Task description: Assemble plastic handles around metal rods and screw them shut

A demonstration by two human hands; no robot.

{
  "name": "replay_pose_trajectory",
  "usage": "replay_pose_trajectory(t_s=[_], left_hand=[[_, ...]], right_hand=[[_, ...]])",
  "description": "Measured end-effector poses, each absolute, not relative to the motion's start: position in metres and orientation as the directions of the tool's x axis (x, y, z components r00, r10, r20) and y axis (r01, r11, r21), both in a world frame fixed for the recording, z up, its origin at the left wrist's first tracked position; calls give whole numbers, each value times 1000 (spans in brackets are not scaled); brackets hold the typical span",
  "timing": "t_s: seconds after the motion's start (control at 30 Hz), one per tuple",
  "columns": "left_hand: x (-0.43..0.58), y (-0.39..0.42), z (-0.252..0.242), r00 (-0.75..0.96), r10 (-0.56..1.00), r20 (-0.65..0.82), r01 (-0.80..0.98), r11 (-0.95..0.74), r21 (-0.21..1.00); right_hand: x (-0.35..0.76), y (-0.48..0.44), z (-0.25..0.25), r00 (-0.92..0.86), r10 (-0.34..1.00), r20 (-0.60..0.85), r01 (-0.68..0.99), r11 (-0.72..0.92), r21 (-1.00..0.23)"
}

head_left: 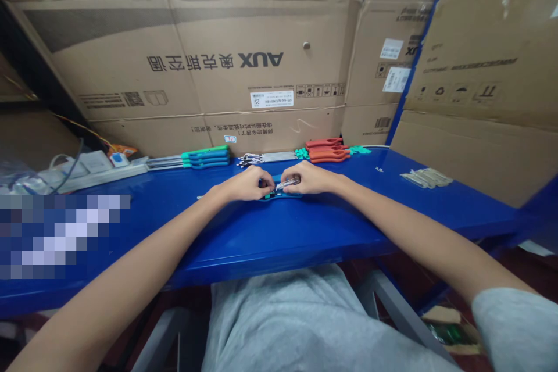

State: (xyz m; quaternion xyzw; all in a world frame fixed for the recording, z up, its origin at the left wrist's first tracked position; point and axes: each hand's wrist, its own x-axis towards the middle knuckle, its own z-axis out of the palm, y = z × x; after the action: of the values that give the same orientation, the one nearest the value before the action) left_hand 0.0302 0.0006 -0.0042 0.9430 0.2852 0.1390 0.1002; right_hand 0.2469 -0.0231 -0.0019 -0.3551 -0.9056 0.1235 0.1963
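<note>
Between my hands on the blue table lies a blue elongated shell (282,196) with small green and dark parts at its left end. My left hand (247,185) is closed at that end, thumb and fingertips pinched together. What they pinch is too small and covered to make out. My right hand (310,179) is closed around a slim clear rod-shaped piece (288,182). Its narrow tip points left, toward the left fingertips, over the shell. My fingers cover much of the shell.
Behind my hands lie blue-and-green handles with metal shafts (204,157), thin grey rods with wires (279,157) and orange-red handle shells (328,151). Pale translucent strips (426,178) lie to the right. A power strip with plugs (102,171) sits left. Cardboard panels (209,29) wall the back.
</note>
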Motion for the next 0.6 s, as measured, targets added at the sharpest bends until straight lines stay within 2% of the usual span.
replay_pose_trajectory(t_s=[0.6], left_hand=[[31,-1,-6,805,554,211,508,-828,237]], right_hand=[[247,-19,-7,-664,698,269,601,712,-364]])
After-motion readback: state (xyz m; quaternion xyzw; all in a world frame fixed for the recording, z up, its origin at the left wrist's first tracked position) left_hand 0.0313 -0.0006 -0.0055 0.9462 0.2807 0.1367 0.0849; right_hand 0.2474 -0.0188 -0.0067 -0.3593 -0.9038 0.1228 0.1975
